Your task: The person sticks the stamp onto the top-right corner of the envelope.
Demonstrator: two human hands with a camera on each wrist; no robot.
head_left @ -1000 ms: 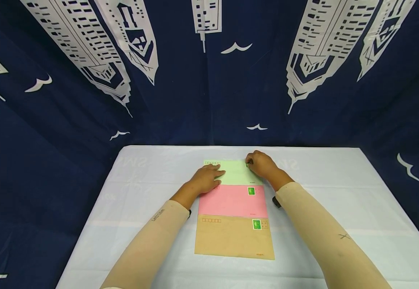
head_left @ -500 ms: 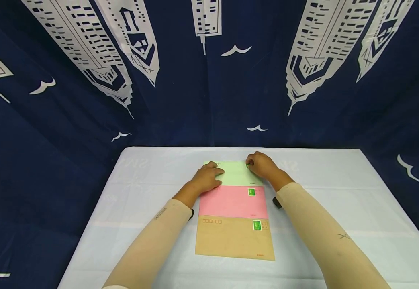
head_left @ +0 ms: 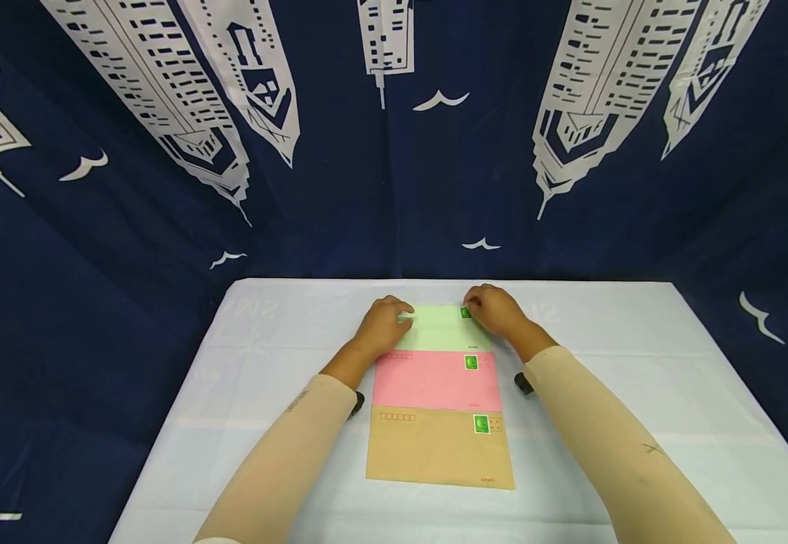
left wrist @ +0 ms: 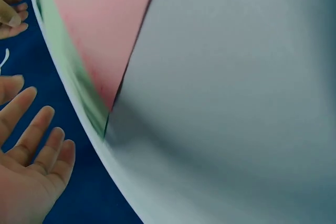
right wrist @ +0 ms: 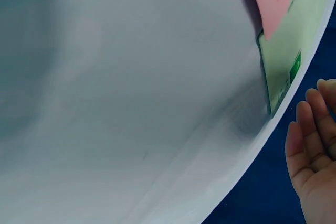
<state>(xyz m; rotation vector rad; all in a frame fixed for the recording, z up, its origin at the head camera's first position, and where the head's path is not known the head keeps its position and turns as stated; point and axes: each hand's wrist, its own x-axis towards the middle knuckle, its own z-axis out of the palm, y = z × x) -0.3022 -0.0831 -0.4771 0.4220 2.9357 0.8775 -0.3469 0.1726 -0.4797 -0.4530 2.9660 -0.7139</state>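
Observation:
Three envelopes lie overlapped in a column: a green envelope (head_left: 437, 329) at the back, a pink envelope (head_left: 427, 385) in the middle, a brown envelope (head_left: 427, 453) in front. Green stamps sit at the right of each one; the stamp (head_left: 465, 312) on the green envelope is partly beside my right fingertips. My right hand (head_left: 495, 310) hovers at that corner, and in the right wrist view its loosely bent fingers (right wrist: 312, 124) hold nothing, apart from the stamp (right wrist: 295, 67). Over the green envelope's left end is my left hand (head_left: 381, 325), its fingers (left wrist: 39, 129) spread and holding nothing.
A white cloth covers the table (head_left: 264, 438), whose far edge lies just behind the green envelope. Beyond hangs a dark blue curtain (head_left: 394, 189) printed with white buildings and birds. Dark wrist cameras show beneath both forearms.
My left hand has come up off the green envelope, shifting slightly left and back. My right fingers have drawn off the stamp, which now shows more on the green envelope.

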